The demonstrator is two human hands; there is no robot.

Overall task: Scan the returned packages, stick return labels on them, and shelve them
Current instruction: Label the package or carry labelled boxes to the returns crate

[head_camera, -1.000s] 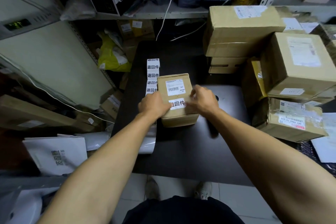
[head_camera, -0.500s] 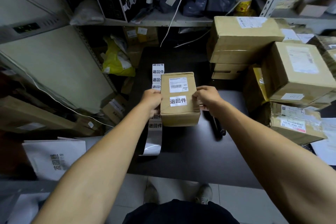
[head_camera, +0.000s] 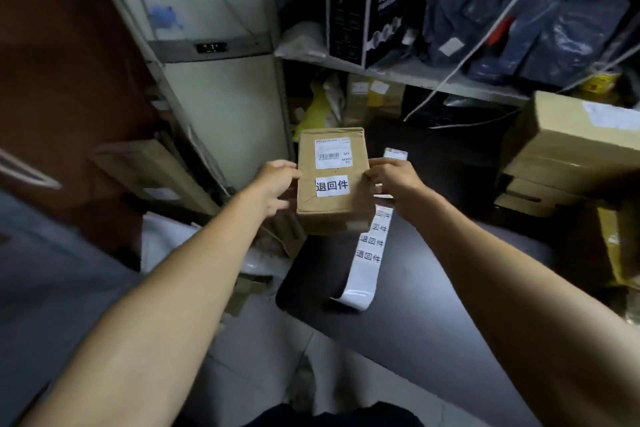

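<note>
Between both hands, a small cardboard box (head_camera: 331, 180) hangs over the left edge of the black table (head_camera: 433, 288), white return label (head_camera: 331, 186) stuck on top. Left hand (head_camera: 277, 185) and right hand (head_camera: 393, 180) clasp its sides. A strip of labels (head_camera: 369, 253) lies just beneath.

left grip (head_camera: 277, 185) | curled, clamping | right grip (head_camera: 393, 180) | curled, clamping

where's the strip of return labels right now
In the head view, the label strip lies on the black table, just right of and partly behind the small box, below the right hand.
</note>
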